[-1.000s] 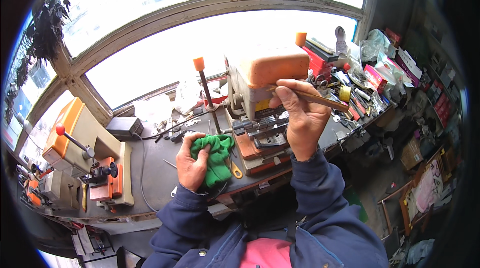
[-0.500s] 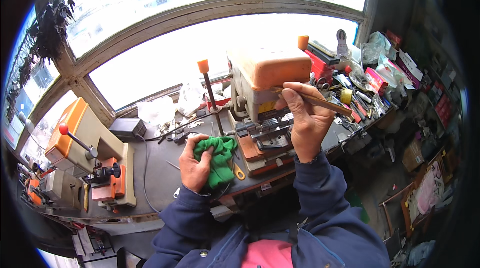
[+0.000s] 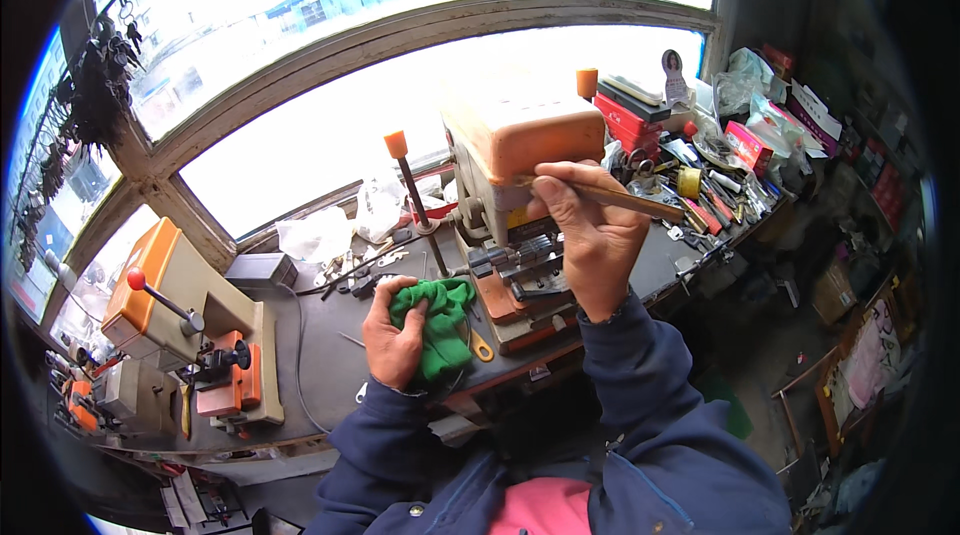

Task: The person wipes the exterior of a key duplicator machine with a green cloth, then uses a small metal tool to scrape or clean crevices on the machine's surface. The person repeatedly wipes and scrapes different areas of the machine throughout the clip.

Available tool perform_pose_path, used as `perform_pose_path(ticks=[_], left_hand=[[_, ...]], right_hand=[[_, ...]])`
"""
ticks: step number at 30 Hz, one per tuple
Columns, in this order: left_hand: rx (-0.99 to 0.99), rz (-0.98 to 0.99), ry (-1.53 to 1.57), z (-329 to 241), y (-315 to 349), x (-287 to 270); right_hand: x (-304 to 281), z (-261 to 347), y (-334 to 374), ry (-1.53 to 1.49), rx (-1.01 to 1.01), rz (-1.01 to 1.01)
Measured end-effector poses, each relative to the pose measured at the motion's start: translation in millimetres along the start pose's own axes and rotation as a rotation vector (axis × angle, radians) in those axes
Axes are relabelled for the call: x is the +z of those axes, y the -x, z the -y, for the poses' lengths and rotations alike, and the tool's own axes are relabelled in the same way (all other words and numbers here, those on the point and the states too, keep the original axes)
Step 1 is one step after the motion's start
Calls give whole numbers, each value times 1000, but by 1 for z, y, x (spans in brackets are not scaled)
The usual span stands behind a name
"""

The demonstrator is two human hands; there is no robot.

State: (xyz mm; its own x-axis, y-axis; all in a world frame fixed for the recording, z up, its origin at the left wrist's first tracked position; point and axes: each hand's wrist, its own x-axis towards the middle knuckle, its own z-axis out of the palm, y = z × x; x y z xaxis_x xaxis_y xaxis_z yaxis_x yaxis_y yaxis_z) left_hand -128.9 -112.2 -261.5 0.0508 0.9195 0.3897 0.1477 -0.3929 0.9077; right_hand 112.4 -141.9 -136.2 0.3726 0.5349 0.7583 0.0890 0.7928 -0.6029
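Observation:
My left hand (image 3: 393, 343) is closed on a crumpled green cloth (image 3: 440, 335) at the front of the bench, beside the key-cutting machine with the orange cover (image 3: 545, 147). Raised before that machine, my right hand (image 3: 598, 245) pinches a slim wooden-handled brush (image 3: 635, 201). Its handle slants down to the right, and its tip is near the cover's lower edge; whether it touches cannot be made out. Below sit the machine's metal clamps (image 3: 515, 257), partly behind my right hand. A yellow-orange handle (image 3: 481, 346) pokes out beside the cloth.
A second orange-topped machine (image 3: 190, 315) with a red-knobbed lever stands at the left. A grey box (image 3: 260, 271) and a cable lie behind it. Tools (image 3: 715, 200), a red case (image 3: 628, 123) and plastic bags crowd the bench's right end. Keys (image 3: 100, 85) hang by the window.
The view has shifted slightly, so the bench and machines sit a little differently in the picture. Both hands keep their grips; the brush remains near the cover's lower edge.

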Motion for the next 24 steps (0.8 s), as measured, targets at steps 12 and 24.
perform_pose_path(ticks=[12, 24], left_hand=[[26, 15, 50, 5, 0, 0], [13, -10, 77, 5, -1, 2]], right_hand=[[-3, -3, 1, -3, -4, -27], [-3, -6, 2, -24, -27, -32]])
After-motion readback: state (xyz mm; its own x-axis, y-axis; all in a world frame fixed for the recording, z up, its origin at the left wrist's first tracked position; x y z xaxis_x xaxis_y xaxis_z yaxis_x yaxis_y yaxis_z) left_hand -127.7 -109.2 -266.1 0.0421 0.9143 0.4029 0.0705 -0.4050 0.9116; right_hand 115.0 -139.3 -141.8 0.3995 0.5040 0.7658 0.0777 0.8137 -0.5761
